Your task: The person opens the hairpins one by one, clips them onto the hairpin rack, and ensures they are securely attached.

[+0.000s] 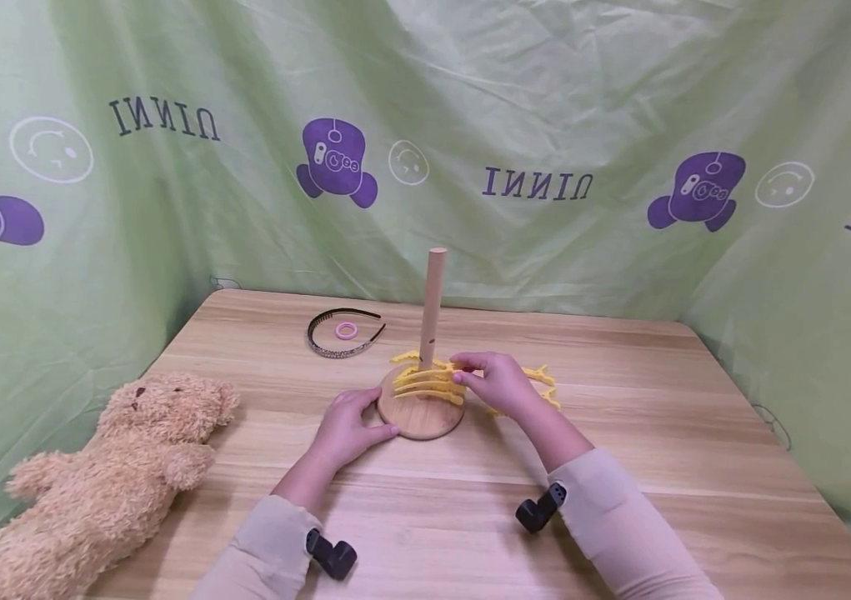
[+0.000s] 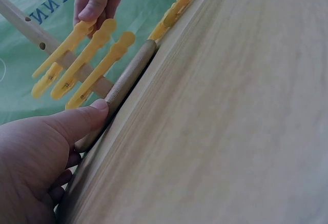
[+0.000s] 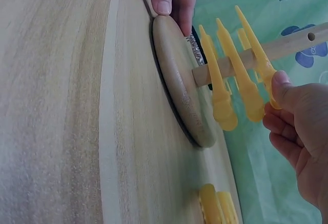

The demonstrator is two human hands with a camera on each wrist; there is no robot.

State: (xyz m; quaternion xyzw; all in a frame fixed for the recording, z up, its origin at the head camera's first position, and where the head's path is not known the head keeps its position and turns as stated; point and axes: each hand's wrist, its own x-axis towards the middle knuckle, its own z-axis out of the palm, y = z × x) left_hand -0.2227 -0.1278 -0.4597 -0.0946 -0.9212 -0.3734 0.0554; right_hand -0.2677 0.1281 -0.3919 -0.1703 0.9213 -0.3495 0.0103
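A wooden post point(image 1: 433, 308) rises upright from a round wooden base point(image 1: 425, 423) on the table. Three yellow hair clips are clamped across the post, one above another. My right hand point(image 1: 502, 383) pinches the wide end of the top hair clip point(image 3: 258, 55) between thumb and fingers. Below it are the middle hair clip point(image 3: 237, 67) and the lowest hair clip point(image 3: 215, 75), which sits near the base. My left hand point(image 1: 346, 429) grips the base's left rim, its thumb point(image 2: 84, 121) along the edge and the other fingers curled beneath, partly hidden.
More yellow hair clips point(image 1: 540, 375) lie on the table right of the base, partly behind my right forearm. A dark headband point(image 1: 331, 353) surrounds a pink ring point(image 1: 346, 336) at the back left. A plush bear point(image 1: 147, 450) lies at the left edge. Green curtain point(image 1: 545, 250) hangs behind the table.
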